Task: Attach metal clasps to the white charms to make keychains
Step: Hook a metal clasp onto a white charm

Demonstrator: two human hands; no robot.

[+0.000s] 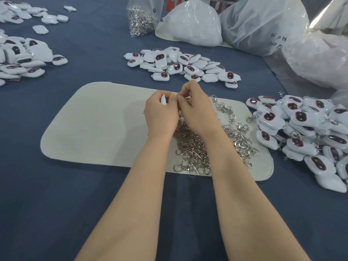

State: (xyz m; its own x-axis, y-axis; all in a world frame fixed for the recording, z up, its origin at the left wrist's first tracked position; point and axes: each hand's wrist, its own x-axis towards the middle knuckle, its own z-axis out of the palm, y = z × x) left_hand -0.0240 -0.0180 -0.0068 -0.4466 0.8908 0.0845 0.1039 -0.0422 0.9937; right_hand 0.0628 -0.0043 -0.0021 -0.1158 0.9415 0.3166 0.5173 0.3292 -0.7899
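Both hands, left hand (160,113) and right hand (197,108), pinch a white charm (163,100) together

Table cover (94,213) is a plain dusty navy blue, no pattern. The mat (98,125) on it is off-white, kinda cream. Charms (180,65) are glossy white with a dark maroon-black oval window ringed in pinkish red; a few lie face down, showing plain white. Clasps (195,147) are shiny silver. Bags (263,25) at the back are cloudy translucent white, one with dark handwriting.
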